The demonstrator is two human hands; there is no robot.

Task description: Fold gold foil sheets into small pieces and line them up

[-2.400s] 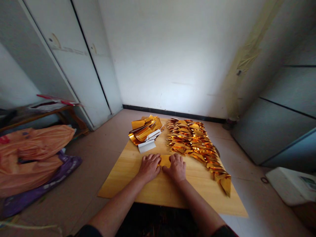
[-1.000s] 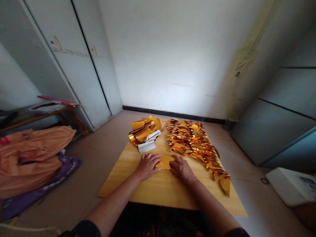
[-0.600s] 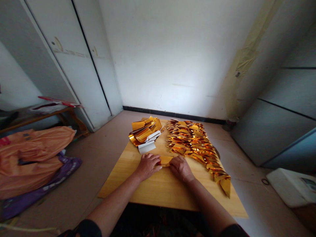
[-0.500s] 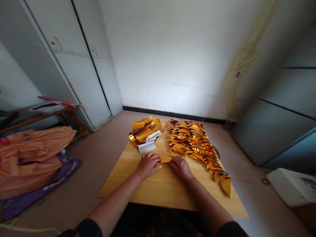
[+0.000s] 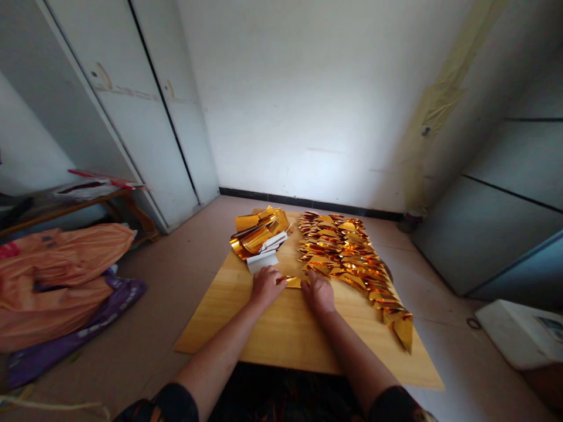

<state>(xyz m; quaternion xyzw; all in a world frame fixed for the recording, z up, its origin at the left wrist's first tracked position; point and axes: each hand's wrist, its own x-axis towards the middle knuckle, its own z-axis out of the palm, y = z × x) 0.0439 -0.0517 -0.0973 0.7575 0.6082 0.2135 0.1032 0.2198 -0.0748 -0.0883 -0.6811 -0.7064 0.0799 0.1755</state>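
Note:
A small folded piece of gold foil paper lies on the wooden board between my hands. My left hand presses its left end with curled fingers. My right hand pins the right end, fingers bent down onto it. Behind my left hand sits a loose stack of flat gold sheets with white backing showing. To the right, a long heap of folded gold pieces runs from the far edge toward the near right corner.
The board lies on a tiled floor. Orange and purple plastic bags are piled at the left under a wooden bench. White cabinet doors stand at the back left. A white device sits on the floor at the right.
The gold sheet has been folded from a wider flat piece into a narrow strip. Both hands have shifted slightly farther up the board, closer to the stacks.

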